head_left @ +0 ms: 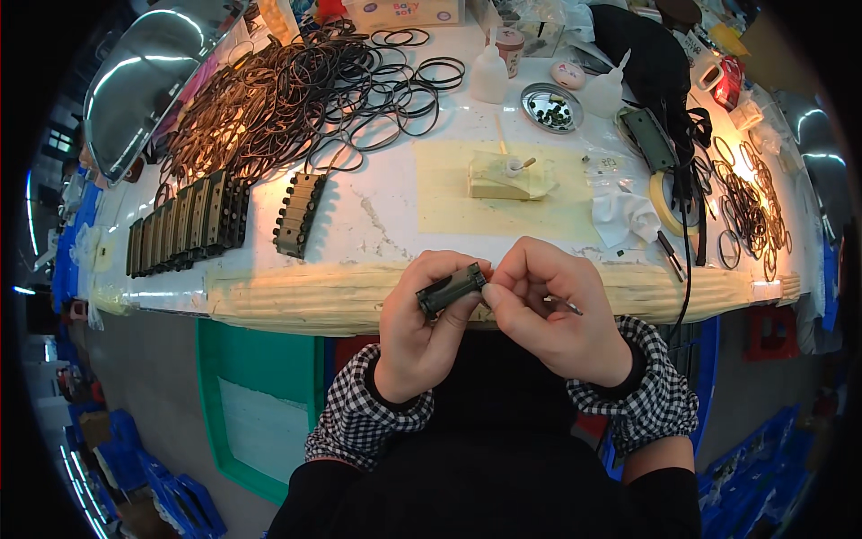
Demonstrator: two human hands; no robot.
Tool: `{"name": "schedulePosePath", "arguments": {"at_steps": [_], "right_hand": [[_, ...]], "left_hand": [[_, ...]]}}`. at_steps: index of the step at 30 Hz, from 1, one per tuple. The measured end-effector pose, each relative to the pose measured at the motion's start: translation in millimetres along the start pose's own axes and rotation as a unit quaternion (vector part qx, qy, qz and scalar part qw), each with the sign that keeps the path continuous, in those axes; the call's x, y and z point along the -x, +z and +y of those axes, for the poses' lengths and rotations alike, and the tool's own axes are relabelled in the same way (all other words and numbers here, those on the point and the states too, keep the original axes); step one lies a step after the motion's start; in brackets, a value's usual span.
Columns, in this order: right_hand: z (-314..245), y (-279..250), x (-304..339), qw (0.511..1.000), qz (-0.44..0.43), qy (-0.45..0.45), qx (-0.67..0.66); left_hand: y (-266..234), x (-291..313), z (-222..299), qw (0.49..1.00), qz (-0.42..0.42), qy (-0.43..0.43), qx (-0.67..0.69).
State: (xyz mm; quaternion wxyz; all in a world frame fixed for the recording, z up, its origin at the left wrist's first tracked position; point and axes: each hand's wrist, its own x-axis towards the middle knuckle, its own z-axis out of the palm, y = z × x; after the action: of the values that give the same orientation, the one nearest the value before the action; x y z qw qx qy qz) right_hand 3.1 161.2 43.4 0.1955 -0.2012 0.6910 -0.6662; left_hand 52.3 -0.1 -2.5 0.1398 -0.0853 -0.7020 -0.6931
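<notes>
At the frame's centre, your curled left hand (415, 314) grips a small dark green rectangular block (446, 292) over the table's cream padded edge (296, 298), while your right hand (558, 323) pinches narrowly at the block's right end, a slim metallic tool (567, 307) between its fingers. Printed lettering marks a pale rectangular pack (404, 13), top centre.
</notes>
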Motion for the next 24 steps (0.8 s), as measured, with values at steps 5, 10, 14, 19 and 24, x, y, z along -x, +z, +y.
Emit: {"name": "schedulePosePath", "arguments": {"at_steps": [5, 10, 14, 19, 24], "right_hand": [[4.5, -1.1, 0.9, 1.0, 0.0, -0.004, -0.02], [3.5, -1.5, 1.4, 1.0, -0.003, 0.01, -0.027], [8.7, -0.5, 1.1, 0.999, 0.006, 0.0, -0.046], [8.0, 0.8, 0.0, 0.996, 0.005, 0.003, -0.092], [9.1, -1.3, -0.3, 0.996, -0.013, 0.005, -0.093]], "left_hand": [[0.4, -0.8, 0.5, 1.0, 0.002, 0.002, -0.001], [1.1, -1.7, 3.3, 1.0, 0.008, 0.015, -0.009], [-2.5, -7.3, 6.8, 0.988, -0.007, 0.088, -0.125], [-0.7, -10.7, 6.4, 0.966, 0.01, 0.158, -0.204], [0.1, -10.1, 4.0, 0.972, 0.01, 0.15, -0.183]]}}
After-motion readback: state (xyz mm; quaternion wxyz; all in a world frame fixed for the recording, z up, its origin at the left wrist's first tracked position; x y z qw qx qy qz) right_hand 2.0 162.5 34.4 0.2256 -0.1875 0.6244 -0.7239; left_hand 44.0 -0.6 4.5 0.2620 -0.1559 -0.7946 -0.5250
